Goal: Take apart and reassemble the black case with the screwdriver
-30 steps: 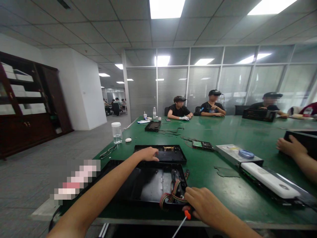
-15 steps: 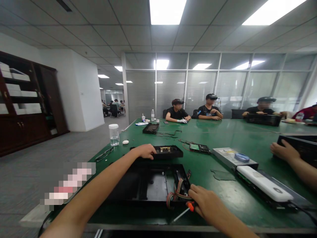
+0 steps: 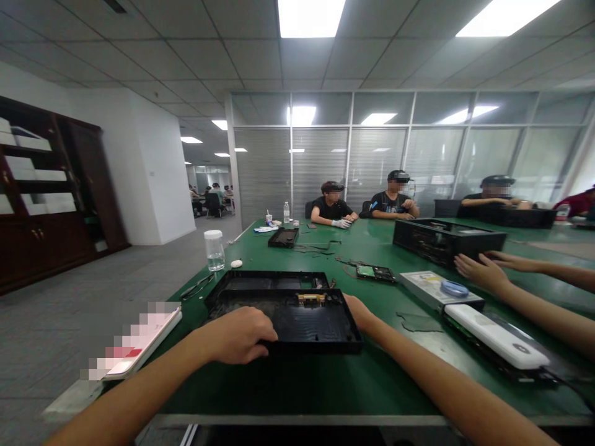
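Observation:
My left hand point(image 3: 244, 334) has its fingers curled over the near left edge of a shallow black plastic housing point(image 3: 320, 323), which shows a small gold-coloured connector point(image 3: 311, 298) inside. My right hand point(image 3: 357, 313) is at the housing's right side, its fingers hidden behind the wall. Just beyond it, and partly covered by it, sits a second black plastic housing point(image 3: 264, 282) with an opening at its right end. No screwdriver shows in view now.
At left lie a pink phone point(image 3: 144, 341), glasses point(image 3: 197, 287) and a clear jar point(image 3: 214, 251). A drive point(image 3: 375, 272), a metal box point(image 3: 434, 288) and a white device point(image 3: 496, 337) are to the right. A co-worker's hands point(image 3: 486, 272) touch a large black case point(image 3: 449, 238).
The housing with the gold connector has come nearer in my left hand. The other housing has shifted away from me. My right hand moved forward, and the screwdriver has gone from view.

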The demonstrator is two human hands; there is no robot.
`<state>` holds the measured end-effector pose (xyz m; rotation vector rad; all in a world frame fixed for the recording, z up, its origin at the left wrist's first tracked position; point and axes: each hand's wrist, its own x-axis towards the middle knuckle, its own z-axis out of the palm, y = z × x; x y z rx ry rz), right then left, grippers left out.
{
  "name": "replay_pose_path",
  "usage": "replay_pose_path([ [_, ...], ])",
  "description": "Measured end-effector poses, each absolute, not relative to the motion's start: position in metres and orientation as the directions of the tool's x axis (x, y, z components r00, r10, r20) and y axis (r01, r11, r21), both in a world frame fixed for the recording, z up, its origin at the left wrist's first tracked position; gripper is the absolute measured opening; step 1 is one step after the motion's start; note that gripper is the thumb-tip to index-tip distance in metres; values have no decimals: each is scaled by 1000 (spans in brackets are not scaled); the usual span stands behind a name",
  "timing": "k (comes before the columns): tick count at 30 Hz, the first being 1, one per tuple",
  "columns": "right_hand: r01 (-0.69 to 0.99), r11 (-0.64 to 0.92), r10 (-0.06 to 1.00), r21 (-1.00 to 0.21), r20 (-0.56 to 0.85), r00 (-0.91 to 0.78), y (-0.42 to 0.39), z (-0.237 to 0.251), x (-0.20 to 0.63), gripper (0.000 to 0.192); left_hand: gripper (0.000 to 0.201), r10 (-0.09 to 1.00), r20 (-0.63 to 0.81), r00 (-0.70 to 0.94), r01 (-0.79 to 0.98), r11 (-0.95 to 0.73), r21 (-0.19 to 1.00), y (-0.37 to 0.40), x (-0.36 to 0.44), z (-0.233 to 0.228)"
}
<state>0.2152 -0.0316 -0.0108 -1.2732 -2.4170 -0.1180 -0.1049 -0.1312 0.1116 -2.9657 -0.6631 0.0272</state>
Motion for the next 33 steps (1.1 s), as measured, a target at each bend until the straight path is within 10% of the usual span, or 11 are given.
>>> replay_pose_path([
  [7, 898, 427, 837, 107, 329, -437, -21, -22, 276, 37, 12, 480, -114, 870, 480, -877, -29, -125, -111, 71],
  [14, 962, 165, 948, -218, 305, -93, -12, -26, 286, 23, 29, 602, -503, 620, 733, -673, 98, -70, -78, 78],
  [19, 909, 242, 942, -341, 309, -135, -15, -25, 267, 25, 15, 426, -22, 905, 419, -898, -136, -34, -19, 55],
  [24, 870, 279, 938, -406, 308, -157, -14, -23, 268, 25, 11, 282, 141, 949, 315, -866, -388, -8, 4, 9],
  [33, 838, 346, 915, -422, 347, -204, -19, -19, 262, 33, 16, 224, 238, 945, 291, -909, -300, -14, -8, 9],
])
